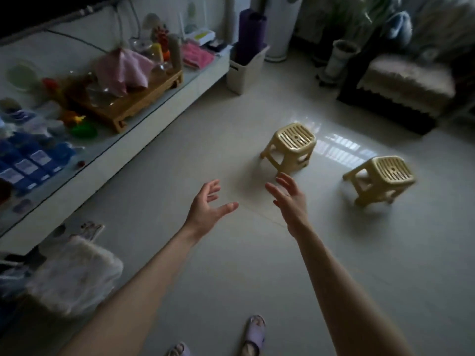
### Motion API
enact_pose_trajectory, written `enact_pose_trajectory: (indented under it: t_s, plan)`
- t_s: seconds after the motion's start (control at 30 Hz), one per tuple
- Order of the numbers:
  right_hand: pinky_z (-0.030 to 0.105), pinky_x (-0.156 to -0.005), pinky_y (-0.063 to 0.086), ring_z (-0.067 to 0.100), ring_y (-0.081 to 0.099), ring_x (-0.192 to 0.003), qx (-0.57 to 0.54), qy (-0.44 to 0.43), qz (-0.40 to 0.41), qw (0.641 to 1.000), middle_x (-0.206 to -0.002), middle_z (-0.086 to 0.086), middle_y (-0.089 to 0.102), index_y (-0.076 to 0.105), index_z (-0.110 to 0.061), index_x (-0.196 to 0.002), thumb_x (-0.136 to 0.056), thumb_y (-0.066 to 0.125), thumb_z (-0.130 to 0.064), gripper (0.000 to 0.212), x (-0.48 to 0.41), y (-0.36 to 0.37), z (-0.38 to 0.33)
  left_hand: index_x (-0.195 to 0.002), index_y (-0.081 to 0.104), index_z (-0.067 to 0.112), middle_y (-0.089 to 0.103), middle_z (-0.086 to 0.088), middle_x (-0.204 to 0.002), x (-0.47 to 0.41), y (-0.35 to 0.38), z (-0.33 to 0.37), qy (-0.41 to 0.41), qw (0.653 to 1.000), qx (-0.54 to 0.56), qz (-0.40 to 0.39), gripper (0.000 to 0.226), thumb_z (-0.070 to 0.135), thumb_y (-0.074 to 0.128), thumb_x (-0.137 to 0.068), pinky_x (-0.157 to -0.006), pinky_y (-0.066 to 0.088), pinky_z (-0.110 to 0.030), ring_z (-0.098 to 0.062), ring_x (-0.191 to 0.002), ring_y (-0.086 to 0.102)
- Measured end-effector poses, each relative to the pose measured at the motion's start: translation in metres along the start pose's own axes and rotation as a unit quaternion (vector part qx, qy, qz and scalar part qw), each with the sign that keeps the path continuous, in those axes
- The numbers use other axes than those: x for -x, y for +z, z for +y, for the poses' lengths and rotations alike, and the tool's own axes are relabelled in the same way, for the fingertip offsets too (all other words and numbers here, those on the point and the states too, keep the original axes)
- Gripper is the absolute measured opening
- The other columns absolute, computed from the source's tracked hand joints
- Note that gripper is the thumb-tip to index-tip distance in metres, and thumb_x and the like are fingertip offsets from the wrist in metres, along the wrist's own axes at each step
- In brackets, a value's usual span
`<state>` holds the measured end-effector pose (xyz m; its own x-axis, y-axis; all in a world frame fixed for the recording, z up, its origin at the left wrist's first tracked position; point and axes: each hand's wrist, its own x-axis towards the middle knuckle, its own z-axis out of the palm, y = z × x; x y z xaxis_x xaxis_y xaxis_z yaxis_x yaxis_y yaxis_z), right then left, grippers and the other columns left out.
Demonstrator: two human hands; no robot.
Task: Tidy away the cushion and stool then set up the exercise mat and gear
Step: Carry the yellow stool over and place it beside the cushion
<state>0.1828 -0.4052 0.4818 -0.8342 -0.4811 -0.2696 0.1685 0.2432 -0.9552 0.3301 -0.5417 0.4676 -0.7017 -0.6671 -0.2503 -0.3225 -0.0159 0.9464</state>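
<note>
a: both hands empty, spread wide. left hand (209,205) and right hand (290,199) reach out over bare floor (231,265), palms half facing, nothing held.

b: big things first?

a: long low cabinet (144,129) along the left wall, cluttered. dark seat with a pale fuzzy cushion (403,75) on it, far right corner. white bin (245,73) at the cabinet's end with a rolled purple mat (250,34) standing upright in it. that looks like the exercise mat, not set out yet.

b: stools?

a: two small yellow plastic ones, both upright on the floor. near stool (290,147) sits straight ahead, just beyond the right hand's fingertips (282,177), apart from them. far stool (380,178) is off to the right, well clear of both hands.

b: which hand gets there first?

a: right, i'd say. near stool lies forward and a touch right of the gap between the hands; left has farther to go. squarish seat, no real long axis, so either side would do for a two-hand lift.

b: smaller bits?

a: lumpy clear bag (74,276) on the floor lower left, lilac slippers (253,332) at the bottom edge.
</note>
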Motion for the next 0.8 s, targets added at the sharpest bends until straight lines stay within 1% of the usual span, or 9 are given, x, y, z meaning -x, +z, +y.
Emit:
enact_pose_trajectory:
  t_s: [0.1,0.2,0.3,0.43,0.5,0.6,0.67,0.73,0.8]
  plan:
    - [0.017,-0.075,0.048,0.003,0.06,-0.091,0.0,-0.001,0.028,1.0,-0.131,0.007,0.056,0.048,-0.012,-0.134,-0.081,0.073,-0.02,0.059,-0.024,-0.073,-0.002,-0.134,0.043,0.016,0.051,-0.003,-0.129,-0.021,0.068,0.023,0.018,0.999,-0.019,-0.034,0.075,0.023,0.081,-0.07,-0.097,0.045,-0.034,-0.022,-0.118,0.051]
    - [0.014,-0.07,0.048,-0.001,0.06,-0.085,-0.008,-0.008,0.047,0.999,-0.125,0.005,0.056,0.049,-0.012,-0.133,-0.082,0.072,-0.017,0.057,-0.044,-0.128,-0.005,-0.134,0.043,0.018,0.05,-0.002,-0.127,-0.04,0.118,0.045,0.027,0.998,-0.025,-0.053,0.076,0.027,0.081,-0.069,-0.098,0.046,-0.037,-0.021,-0.119,0.051]
    - [0.014,-0.068,0.048,-0.002,0.059,-0.085,-0.007,-0.015,0.048,0.999,-0.127,0.004,0.056,0.048,-0.013,-0.134,-0.083,0.072,-0.019,0.057,-0.068,-0.167,-0.01,-0.135,0.042,0.019,0.05,-0.003,-0.131,-0.061,0.156,0.064,0.039,0.997,-0.03,-0.067,0.076,0.029,0.08,-0.071,-0.097,0.045,-0.036,-0.02,-0.119,0.05]
    - [0.013,-0.067,0.049,0.0,0.06,-0.086,0.005,-0.024,0.06,0.998,-0.13,0.005,0.055,0.046,-0.012,-0.136,-0.082,0.072,-0.022,0.06,-0.119,-0.206,-0.02,-0.136,0.041,0.02,0.049,-0.004,-0.134,-0.103,0.199,0.088,0.04,0.995,-0.039,-0.08,0.076,0.032,0.079,-0.071,-0.098,0.045,-0.037,-0.021,-0.121,0.049]
    - [0.014,-0.071,0.049,0.006,0.06,-0.092,0.008,-0.027,0.061,0.998,-0.131,0.005,0.055,0.047,-0.013,-0.136,-0.081,0.073,-0.023,0.062,-0.148,-0.219,-0.025,-0.137,0.04,0.02,0.049,-0.004,-0.134,-0.126,0.215,0.101,0.041,0.995,-0.039,-0.081,0.076,0.032,0.078,-0.072,-0.098,0.045,-0.038,-0.021,-0.121,0.048]
    - [0.022,-0.083,0.05,0.016,0.058,-0.106,0.014,-0.026,0.062,0.998,-0.13,0.005,0.055,0.046,-0.013,-0.136,-0.08,0.074,-0.025,0.063,-0.201,-0.236,-0.031,-0.136,0.041,0.019,0.049,-0.005,-0.131,-0.173,0.241,0.12,0.042,0.996,-0.028,-0.078,0.072,0.029,0.077,-0.074,-0.096,0.045,-0.036,-0.021,-0.12,0.049]
    - [0.027,-0.088,0.05,0.017,0.057,-0.11,0.018,-0.025,0.061,0.998,-0.125,0.001,0.056,0.048,-0.013,-0.134,-0.081,0.074,-0.025,0.061,-0.243,-0.246,-0.039,-0.134,0.042,0.017,0.05,-0.004,-0.127,-0.211,0.258,0.13,0.042,0.996,-0.017,-0.072,0.071,0.026,0.078,-0.074,-0.094,0.045,-0.033,-0.022,-0.118,0.05]
    - [0.021,-0.083,0.049,0.012,0.058,-0.106,0.018,-0.032,0.059,0.998,-0.118,-0.004,0.056,0.05,-0.014,-0.132,-0.081,0.074,-0.023,0.056,-0.284,-0.253,-0.052,-0.134,0.043,0.017,0.05,-0.003,-0.124,-0.248,0.273,0.144,0.044,0.997,-0.011,-0.069,0.069,0.024,0.078,-0.074,-0.093,0.045,-0.032,-0.022,-0.117,0.05]
    - [0.014,-0.072,0.051,0.004,0.061,-0.092,0.019,-0.027,0.054,0.998,-0.114,-0.005,0.056,0.05,-0.013,-0.131,-0.082,0.073,-0.022,0.056,-0.332,-0.26,-0.063,-0.132,0.044,0.017,0.05,-0.002,-0.122,-0.29,0.285,0.155,0.03,0.998,-0.002,-0.057,0.067,0.022,0.077,-0.075,-0.092,0.045,-0.031,-0.021,-0.115,0.05]
